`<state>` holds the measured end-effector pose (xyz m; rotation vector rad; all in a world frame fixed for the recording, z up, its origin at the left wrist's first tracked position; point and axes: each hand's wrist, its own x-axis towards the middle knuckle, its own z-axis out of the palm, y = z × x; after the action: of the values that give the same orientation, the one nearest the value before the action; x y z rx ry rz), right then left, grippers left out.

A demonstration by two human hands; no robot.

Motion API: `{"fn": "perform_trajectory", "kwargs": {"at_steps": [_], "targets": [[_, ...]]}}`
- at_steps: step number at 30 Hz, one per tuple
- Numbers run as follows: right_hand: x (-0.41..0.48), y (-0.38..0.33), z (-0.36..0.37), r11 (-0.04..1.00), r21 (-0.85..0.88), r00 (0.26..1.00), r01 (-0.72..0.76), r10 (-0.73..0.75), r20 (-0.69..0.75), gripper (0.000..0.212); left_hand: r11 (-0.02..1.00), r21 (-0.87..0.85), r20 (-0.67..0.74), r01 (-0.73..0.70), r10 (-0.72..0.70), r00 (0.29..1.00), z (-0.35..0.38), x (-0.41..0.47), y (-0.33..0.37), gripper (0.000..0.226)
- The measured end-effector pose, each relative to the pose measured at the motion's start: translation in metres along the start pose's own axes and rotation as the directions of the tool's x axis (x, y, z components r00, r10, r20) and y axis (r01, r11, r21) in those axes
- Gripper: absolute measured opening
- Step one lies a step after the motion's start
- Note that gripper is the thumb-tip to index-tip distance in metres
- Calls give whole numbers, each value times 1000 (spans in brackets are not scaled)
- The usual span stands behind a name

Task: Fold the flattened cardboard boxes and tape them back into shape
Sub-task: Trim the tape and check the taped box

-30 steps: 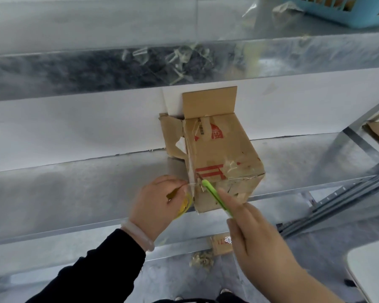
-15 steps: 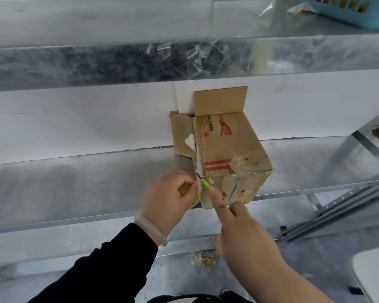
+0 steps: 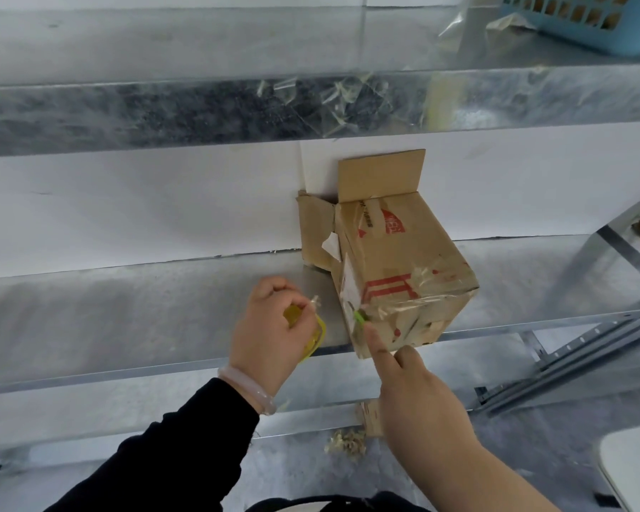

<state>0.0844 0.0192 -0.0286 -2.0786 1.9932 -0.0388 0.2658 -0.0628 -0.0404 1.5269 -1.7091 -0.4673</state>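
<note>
Cardboard box [image 3: 403, 275]: on metal shelf [image 3: 126, 308], front corner. Left hand [image 3: 270, 334]: grip clenched on yellow tape roll [image 3: 311, 336]. Right hand [image 3: 418, 397]: forefinger pressing tape, green cutter [image 3: 360, 318] beneath. Advice: rub firmly along seam.

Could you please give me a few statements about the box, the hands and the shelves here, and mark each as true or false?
1. The cardboard box stands on the metal shelf. True.
2. The left hand is empty. False: it holds a yellow tape roll.
3. The right hand touches the box's near corner with a green tool. True.
4. The blue basket sits on the floor. False: it is on the upper shelf.
5. All the box's flaps are closed. False: the far flap stands up.
</note>
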Motion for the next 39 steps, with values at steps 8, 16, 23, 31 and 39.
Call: {"fn": "perform_trajectory", "kwargs": {"at_steps": [8,16,23,31,39], "targets": [[-1,3,-10,939,46,927,342,-329,-181,94,962,226,50,-154,146,988,1,9,-19,4],[9,98,-26,882,450,645,139,264,-717,34,831,517,83,-204,189,978,-11,41,-65,34],[83,179,-8,807,409,816,-425,537,-211,33,739,650,51,-177,190,980,5,30,-88,25],[126,203,13,956,-18,951,-293,290,-108,35,643,749,133,-163,95,987,23,-9,-97,45],[85,164,-10,567,806,897,173,248,-367,44,958,286,-143,29,12,990,29,-19,-10,53]]}}
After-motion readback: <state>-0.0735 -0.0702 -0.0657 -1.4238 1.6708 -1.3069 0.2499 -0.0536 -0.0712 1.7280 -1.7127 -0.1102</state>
